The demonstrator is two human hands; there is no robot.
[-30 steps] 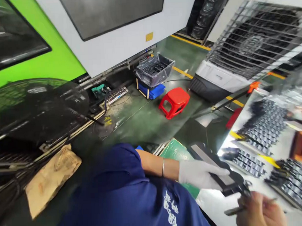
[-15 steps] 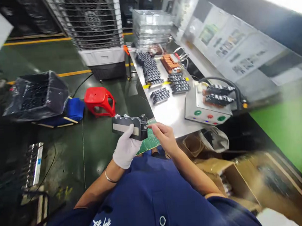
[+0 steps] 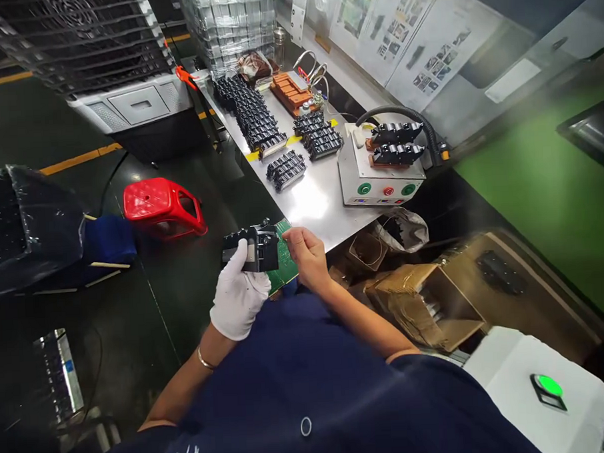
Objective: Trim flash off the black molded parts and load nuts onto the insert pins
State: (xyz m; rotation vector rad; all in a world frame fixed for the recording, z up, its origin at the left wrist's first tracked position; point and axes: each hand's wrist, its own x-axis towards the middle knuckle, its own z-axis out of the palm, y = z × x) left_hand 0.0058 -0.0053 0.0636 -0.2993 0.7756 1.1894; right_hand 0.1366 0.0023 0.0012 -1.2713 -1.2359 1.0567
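My left hand [image 3: 239, 293], in a white glove, is wrapped round a black ribbed part [image 3: 265, 249] with a pale strip on its side. The thumb lies over the front of the part. Just right of it, my bare right hand [image 3: 307, 253] is closed in a pinch, a small gap away from the part's end; whatever is between the fingertips is too small to make out. Beneath both hands lies a green board [image 3: 285, 259] at the table's near corner. Several similar black parts [image 3: 285, 170] stand in a group on the metal table [image 3: 311, 216].
A control box [image 3: 380, 176] with buttons and two black parts on top stands on the table's right side. An orange block [image 3: 294, 93] is farther back. A red stool [image 3: 155, 203] is on the floor at left, cardboard boxes [image 3: 410, 295] at right.
The view has swung right. My right hand has drawn back slightly from the black part's end, and my left hand has turned the part so its end faces me more.
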